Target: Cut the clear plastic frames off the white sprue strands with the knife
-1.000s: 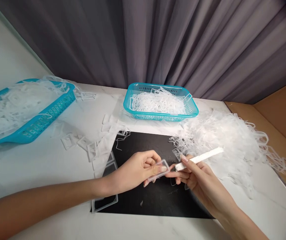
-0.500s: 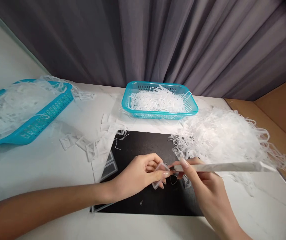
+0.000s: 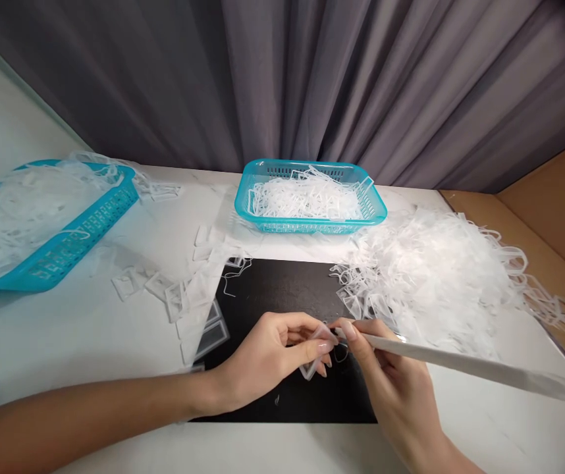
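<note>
The left hand [image 3: 270, 355] pinches a translucent rectangular frame [image 3: 310, 371] above the black mat [image 3: 282, 283]; at the frame's three o'clock, the right hand [image 3: 396, 378] grips a white-wrapped tool [image 3: 453, 359]; a blue basket [image 3: 312, 225] stands at twelve.

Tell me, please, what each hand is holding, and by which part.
Left hand: a clear rectangular piece, thumb across its middle. Right hand: a slim white-handled tool, near its dark-tipped end.

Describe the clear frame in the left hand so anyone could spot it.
Find the black mat on the white table. Over it, the left hand pinches the clear frame. Unlike similar frames lying at the mat's left edge, this one is held up.
</note>
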{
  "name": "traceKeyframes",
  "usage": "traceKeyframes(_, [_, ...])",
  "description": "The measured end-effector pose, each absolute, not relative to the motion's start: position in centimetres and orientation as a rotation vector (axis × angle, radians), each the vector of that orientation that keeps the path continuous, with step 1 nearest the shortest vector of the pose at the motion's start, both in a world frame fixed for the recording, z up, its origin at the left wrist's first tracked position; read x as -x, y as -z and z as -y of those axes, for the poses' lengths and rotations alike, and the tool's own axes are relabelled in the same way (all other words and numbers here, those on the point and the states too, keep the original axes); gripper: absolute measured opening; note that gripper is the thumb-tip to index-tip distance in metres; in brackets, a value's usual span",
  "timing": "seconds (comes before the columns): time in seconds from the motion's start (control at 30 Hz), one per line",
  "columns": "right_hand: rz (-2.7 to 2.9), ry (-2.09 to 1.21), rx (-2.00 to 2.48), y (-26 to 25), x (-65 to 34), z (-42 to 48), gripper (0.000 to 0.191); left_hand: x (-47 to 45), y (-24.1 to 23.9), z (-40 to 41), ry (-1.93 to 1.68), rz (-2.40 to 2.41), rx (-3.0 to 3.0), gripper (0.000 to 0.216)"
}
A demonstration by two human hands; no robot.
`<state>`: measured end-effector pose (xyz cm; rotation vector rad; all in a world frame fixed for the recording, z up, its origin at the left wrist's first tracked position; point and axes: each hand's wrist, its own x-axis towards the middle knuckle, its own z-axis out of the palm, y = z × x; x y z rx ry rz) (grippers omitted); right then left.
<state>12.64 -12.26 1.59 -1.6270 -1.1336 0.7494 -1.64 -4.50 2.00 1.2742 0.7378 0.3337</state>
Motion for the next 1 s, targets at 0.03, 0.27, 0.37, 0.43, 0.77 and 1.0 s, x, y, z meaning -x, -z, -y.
traceKeyframes(0.03, [1.115,-0.757,1.636,-1.7,-12.7,12.3,0.02,1.6,-2.0,4.4,-0.336,-0.74,-1.268,0.019])
traceKeyframes(0.27, [0.912,-0.871,1.686,-2.8,-13.4,11.9,0.029,1.8,-1.7,3.3,-0.559,-0.858,-1.483,0.028])
traceKeyframes(0.37, [0.86,-0.911,1.667,-3.0,-13.3,11.9,0.028,2.0,-1.7,3.4,-0.693,-0.921,-1.8,0.017])
traceKeyframes(0.43, [0.848,-0.93,1.664,-3.1,-13.2,11.9,0.028,2.0,-1.8,3.6,-0.679,-0.918,-1.938,0.008])
traceKeyframes(0.77, [0.859,-0.986,1.623,-2.8,-12.8,12.1,0.033,1.6,-1.4,3.9,-0.552,-0.937,-1.868,0.009])
traceKeyframes(1.0, [0.987,-0.736,1.724,-2.4,-14.4,11.6,0.032,1.6,-1.9,3.7,-0.463,-0.992,-1.731,0.008])
